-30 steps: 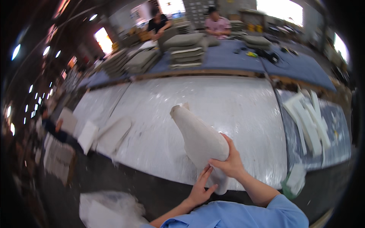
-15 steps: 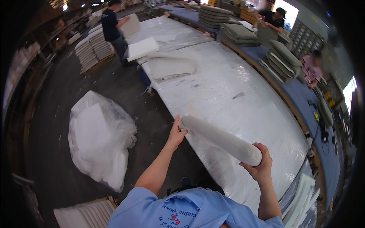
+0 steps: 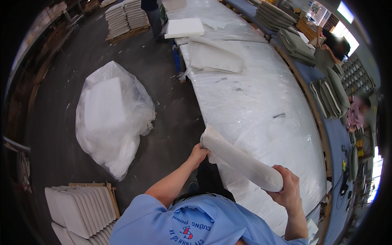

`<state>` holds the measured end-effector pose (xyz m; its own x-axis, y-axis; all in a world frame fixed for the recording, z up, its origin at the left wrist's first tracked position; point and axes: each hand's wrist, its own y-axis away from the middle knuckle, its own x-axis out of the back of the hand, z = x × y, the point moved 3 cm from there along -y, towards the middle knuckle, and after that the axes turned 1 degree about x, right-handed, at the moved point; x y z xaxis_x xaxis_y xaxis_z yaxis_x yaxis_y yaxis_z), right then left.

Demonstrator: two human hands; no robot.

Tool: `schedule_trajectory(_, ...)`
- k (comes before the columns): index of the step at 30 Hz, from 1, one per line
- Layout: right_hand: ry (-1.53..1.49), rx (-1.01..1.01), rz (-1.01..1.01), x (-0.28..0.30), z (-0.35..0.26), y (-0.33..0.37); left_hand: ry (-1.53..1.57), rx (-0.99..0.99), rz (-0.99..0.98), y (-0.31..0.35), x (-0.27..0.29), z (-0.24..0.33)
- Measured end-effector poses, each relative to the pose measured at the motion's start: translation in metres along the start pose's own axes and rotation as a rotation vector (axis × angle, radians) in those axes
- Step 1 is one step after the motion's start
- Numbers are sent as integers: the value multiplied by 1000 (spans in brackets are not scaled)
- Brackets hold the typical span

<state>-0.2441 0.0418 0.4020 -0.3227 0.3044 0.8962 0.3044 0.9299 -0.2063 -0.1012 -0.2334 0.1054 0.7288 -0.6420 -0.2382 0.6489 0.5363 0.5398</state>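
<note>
A rolled-up cover of pale grey fabric [image 3: 245,162] lies slantwise between my two hands, above the near edge of the table. My left hand [image 3: 199,154] grips its far left end, where a loose flap sticks up. Around the near right end my right hand [image 3: 287,185] is closed, with the thumb underneath. Beneath the roll spreads the long table [image 3: 261,102], wrapped in shiny clear plastic film. Farther along it lie a flat piece of pale fabric [image 3: 216,55] and a white foam slab [image 3: 184,27].
A clear plastic bag of white foam [image 3: 108,118] stands on the dark floor at left. Pale cushions [image 3: 81,208] are stacked on a pallet at lower left. Beyond the table runs a blue-topped bench [image 3: 312,73] with grey cushion stacks, where co-workers [image 3: 335,47] stand.
My view has turned, so the surroundings sit differently in it. The roll stays in both hands; my left hand has closed more round its end and the roll has come slightly nearer to me.
</note>
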Motion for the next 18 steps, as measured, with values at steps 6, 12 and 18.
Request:
schedule_trajectory(6, 19, 68, -326, 23, -18, -107, -118, 241, -122, -40, -7, -16)
schedule_trajectory(12, 63, 57, -600, -60, 20, -134, -125, 378, -15, -47, -16, -94)
schedule_trajectory(18, -67, 147, -692, -106, 4, -153, 39, 522, 60, -29, 9, -126)
